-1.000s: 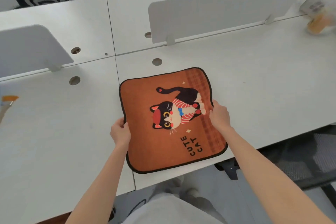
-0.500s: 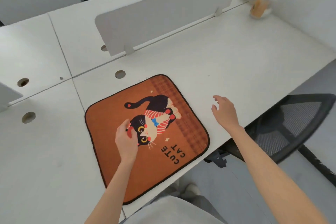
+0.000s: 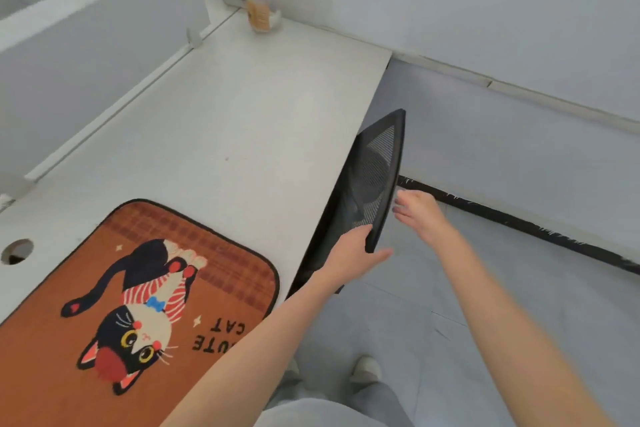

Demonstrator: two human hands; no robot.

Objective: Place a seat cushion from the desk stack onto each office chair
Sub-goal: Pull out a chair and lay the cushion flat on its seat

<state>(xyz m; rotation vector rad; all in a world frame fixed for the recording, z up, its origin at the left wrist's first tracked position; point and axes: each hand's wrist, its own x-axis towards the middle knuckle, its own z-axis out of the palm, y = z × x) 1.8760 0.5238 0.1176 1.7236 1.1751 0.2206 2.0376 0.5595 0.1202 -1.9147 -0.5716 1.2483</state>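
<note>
Both hands are at the chair back while the cushion lies on the desk.

Nearest, the orange square seat cushion with a black cat print point(image 3: 138, 305) lies flat on the white desk point(image 3: 242, 121), at its near edge. Just past it, the left hand point(image 3: 349, 251) grips the lower edge of the black mesh chair back point(image 3: 374, 177), thumb stretched along the near side and fingers hidden behind the frame. The right hand point(image 3: 420, 213) is open with fingers spread, just beside the frame's right edge; contact is unclear. The chair is tucked against the desk edge. Farther back, a clear glass jar point(image 3: 263, 9) stands by the white divider panel point(image 3: 104, 31).
</note>
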